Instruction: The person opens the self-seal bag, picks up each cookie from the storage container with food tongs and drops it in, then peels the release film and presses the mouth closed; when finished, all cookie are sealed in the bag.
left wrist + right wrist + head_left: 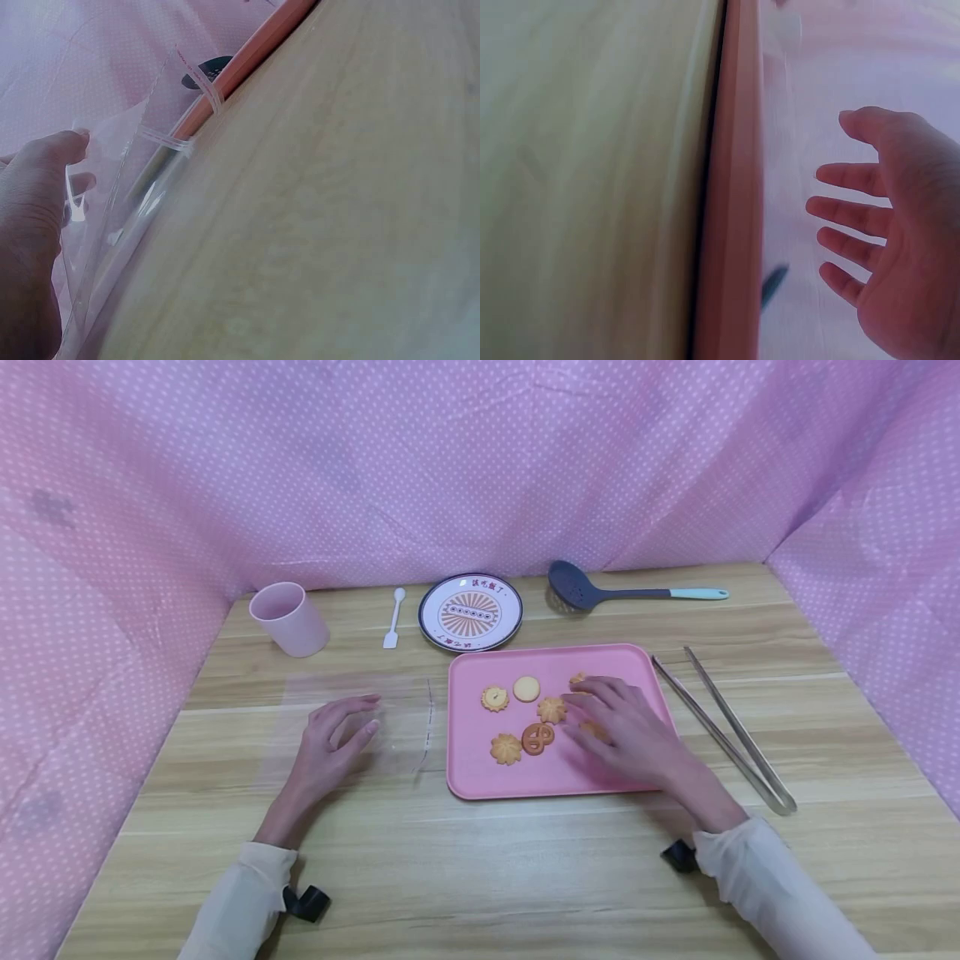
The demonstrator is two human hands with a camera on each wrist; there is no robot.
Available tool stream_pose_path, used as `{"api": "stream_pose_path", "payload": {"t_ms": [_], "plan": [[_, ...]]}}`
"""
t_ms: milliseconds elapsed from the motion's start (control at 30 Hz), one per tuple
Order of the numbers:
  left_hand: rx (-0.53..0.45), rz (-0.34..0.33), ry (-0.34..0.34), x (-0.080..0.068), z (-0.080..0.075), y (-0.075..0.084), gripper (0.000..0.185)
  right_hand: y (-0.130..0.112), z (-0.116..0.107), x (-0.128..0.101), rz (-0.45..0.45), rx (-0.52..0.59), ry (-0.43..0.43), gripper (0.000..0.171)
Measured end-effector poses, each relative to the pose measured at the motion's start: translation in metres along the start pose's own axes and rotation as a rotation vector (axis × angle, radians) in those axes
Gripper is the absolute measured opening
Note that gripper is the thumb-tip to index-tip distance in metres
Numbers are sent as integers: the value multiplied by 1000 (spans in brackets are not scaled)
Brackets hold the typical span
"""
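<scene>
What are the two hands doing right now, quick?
Left hand: open, fingers resting on the clear plastic bag.
Right hand: open, fingers spread over the cookies on the pink tray, gripping nothing.

pink cup (288, 618) at back left, white spoon (393, 618) beside it, patterned plate (470, 612) behind the tray, grey ladle (626, 588) at back right, metal tongs (723, 727) right of tray, wooden table (480, 877)
</scene>
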State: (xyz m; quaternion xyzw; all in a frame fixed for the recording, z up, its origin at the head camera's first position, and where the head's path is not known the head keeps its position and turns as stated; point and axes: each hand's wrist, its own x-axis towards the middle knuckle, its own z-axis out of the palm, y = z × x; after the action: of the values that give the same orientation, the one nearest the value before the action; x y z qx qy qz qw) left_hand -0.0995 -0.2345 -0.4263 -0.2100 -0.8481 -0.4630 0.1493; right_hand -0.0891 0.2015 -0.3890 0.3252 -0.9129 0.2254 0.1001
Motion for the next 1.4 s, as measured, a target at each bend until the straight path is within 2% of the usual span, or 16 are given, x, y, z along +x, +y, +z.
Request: {"api": "stream_pose_path", "payload": {"t_ms": [233,333,567,800,1067,1400], "plan": [[8,19,-1,1,0,-1,29,29,-21,-36,130,-68,140,41],[11,32,4,1,0,-2,30,39,-31,-51,224,-86,154,41],[16,27,7,1,0,-2,33,55,-50,-87,482,-84,123,49],[21,17,8,1,0,-2,33,66,-56,-108,650,-86,68,64],[14,22,14,0,1,-3,33,73,-56,-118,726,-79,-4,76],[3,12,3,0,-2,0,31,75,-54,-120,755,-68,-53,76]]}}
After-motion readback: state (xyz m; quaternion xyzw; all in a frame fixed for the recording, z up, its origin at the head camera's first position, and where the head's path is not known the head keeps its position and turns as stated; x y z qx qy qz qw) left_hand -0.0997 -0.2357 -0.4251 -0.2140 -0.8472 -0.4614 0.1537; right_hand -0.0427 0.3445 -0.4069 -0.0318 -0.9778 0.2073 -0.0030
